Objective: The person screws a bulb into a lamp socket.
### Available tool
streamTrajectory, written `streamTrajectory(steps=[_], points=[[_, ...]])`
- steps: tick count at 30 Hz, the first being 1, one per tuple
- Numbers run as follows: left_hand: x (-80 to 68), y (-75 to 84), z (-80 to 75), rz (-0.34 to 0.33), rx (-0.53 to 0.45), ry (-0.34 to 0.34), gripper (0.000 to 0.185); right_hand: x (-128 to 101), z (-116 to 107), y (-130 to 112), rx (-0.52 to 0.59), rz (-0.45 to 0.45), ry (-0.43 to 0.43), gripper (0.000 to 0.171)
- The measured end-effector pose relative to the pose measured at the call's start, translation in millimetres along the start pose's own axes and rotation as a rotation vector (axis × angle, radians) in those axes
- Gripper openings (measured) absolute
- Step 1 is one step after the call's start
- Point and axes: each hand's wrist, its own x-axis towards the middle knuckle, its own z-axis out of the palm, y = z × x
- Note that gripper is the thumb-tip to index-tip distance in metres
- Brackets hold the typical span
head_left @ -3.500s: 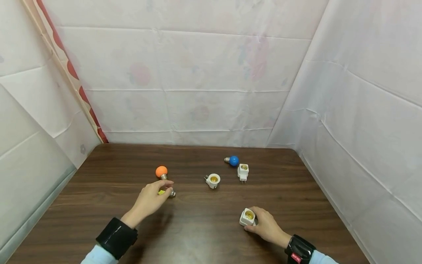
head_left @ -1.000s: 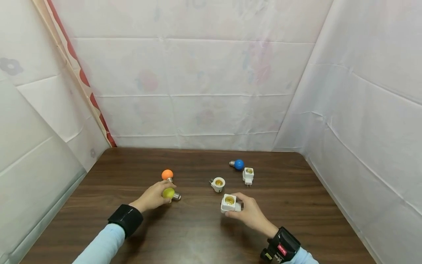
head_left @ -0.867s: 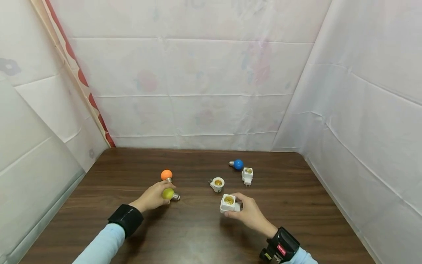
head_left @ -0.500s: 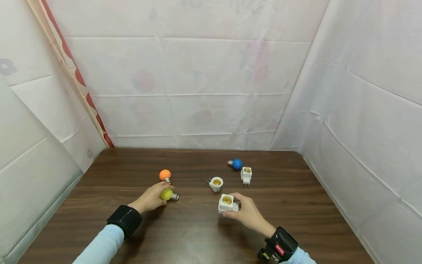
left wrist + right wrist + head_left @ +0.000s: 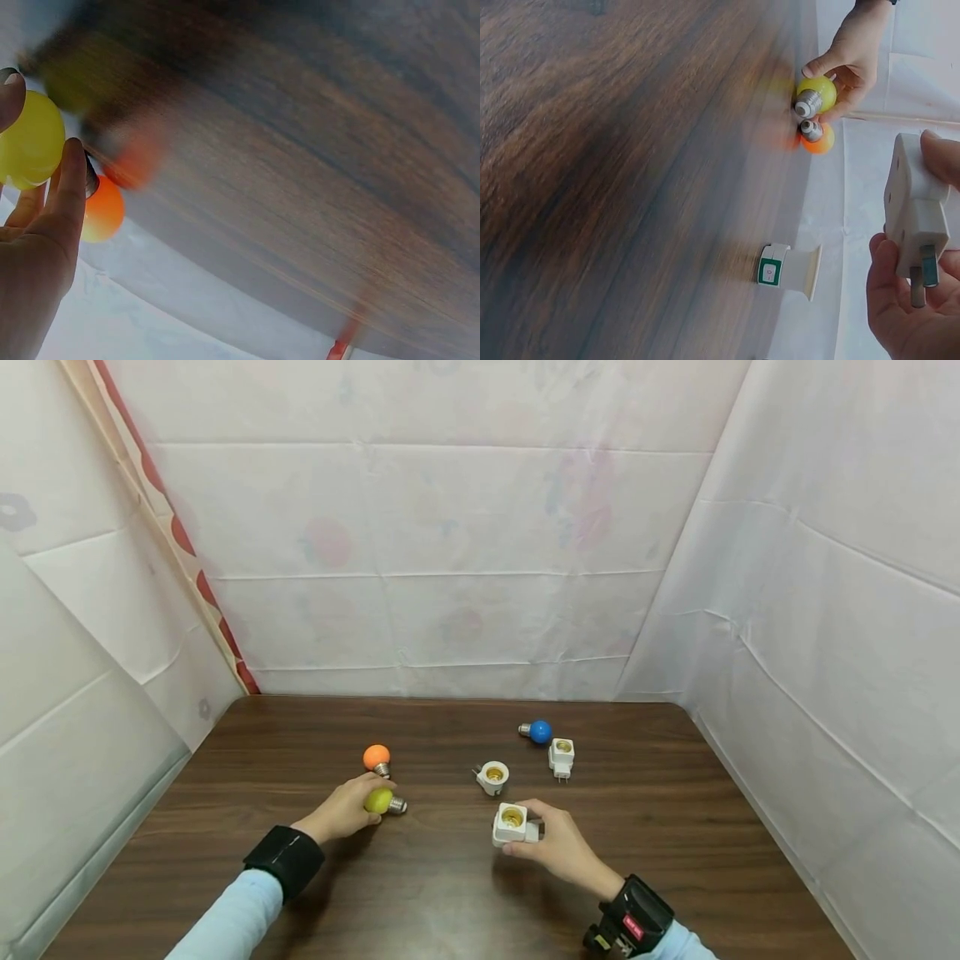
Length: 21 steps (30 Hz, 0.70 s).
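Left hand: holds the yellow bulb by its glass between thumb and fingers, metal base pointing right, low over the bench; whether the two touch cannot be told
Right hand: grips the square socket, raised above the bench, its gold opening upward in the head view, two prongs showing in the right wrist view
Just changed: the square socket is farther left than seconds ago, nearer the yellow bulb, which now shows more plainly
What it means: bulb and socket are both in hand and closer, but still apart, the opening bare
Orange bulb: lies just beside the yellow one
Round socket: sits just beyond the raised one
Blue bulb: lies farther back, beside the second socket
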Motion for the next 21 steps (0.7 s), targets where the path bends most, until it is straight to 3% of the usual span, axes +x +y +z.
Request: streamTrajectory(steps=[10,16,21], points=[[0.3,2.7,-2.6,-0.024,-0.034,0.008,0.052,1,5,0,0.005,0.003,-0.005,0.054],[2.4,11.7,-5.3,-0.028,-0.068,0.056,0.053,2,7,-2,0.001,-0.015,-0.017,0.052],[3.7,27.7,-13.9,0.027,-0.07,0.104,0.048,4,9,-5,-0.005,-0.02,-0.035,0.049]])
